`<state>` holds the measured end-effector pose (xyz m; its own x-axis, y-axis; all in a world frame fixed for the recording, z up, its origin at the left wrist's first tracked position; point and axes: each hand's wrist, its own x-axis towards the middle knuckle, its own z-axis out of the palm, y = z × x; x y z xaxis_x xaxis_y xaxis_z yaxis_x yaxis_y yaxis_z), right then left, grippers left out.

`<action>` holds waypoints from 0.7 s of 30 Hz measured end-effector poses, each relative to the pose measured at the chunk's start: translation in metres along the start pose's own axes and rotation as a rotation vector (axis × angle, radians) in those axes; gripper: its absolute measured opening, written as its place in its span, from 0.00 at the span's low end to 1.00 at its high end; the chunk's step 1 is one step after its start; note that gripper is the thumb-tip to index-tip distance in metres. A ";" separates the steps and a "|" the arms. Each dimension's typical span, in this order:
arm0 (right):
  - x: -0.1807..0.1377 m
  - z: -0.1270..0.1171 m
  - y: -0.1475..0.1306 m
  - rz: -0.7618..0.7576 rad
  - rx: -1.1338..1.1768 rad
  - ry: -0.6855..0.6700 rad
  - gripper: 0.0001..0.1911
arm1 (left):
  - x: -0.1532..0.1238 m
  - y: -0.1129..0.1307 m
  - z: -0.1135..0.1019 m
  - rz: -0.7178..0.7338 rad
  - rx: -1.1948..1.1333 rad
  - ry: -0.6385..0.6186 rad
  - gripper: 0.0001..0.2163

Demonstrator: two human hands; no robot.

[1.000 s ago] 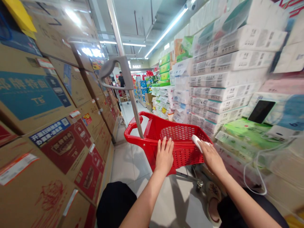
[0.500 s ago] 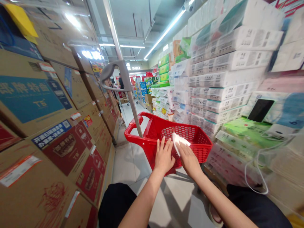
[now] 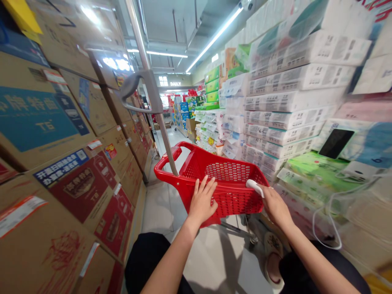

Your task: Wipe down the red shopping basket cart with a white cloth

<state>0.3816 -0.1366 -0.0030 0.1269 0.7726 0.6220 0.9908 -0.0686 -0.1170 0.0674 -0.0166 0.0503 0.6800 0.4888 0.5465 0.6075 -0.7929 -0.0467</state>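
Observation:
In front of me stands a red plastic shopping basket on wheels, with holes in its walls and a tall metal pole with a grey handle at its left end. My left hand lies with fingers spread on the near side of the basket, just at the rim. At the right end my right hand is closed on a white cloth, which it presses on the rim near the corner. The cloth's lower part is hidden by the hand.
Cardboard cartons are stacked along the left. On the right rise piles of wrapped tissue packs, with a phone and a white cable on them. A wheel sits near my foot.
My right hand has slid the white cloth rightward along the rim, from the middle of the near side to the right corner. My left hand stays on the near side.

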 end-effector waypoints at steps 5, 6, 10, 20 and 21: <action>-0.017 -0.001 -0.036 -0.061 -0.012 0.037 0.31 | 0.002 -0.029 -0.002 -0.023 0.038 0.027 0.30; -0.021 0.000 -0.047 -0.088 -0.020 0.047 0.34 | 0.003 -0.035 -0.001 -0.046 0.052 0.033 0.30; -0.035 0.007 -0.087 -0.193 -0.062 0.046 0.41 | 0.005 -0.033 0.012 -0.088 0.063 0.023 0.28; -0.042 0.002 -0.099 -0.377 0.089 -0.090 0.38 | -0.008 0.007 0.042 -0.037 -0.083 0.016 0.25; -0.044 -0.001 -0.096 -0.389 0.111 -0.101 0.37 | -0.007 0.005 0.041 -0.038 -0.080 0.019 0.24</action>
<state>0.2812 -0.1645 -0.0182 -0.2670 0.7859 0.5578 0.9520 0.3051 0.0258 0.0829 -0.0088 0.0119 0.6487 0.5126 0.5625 0.5973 -0.8010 0.0410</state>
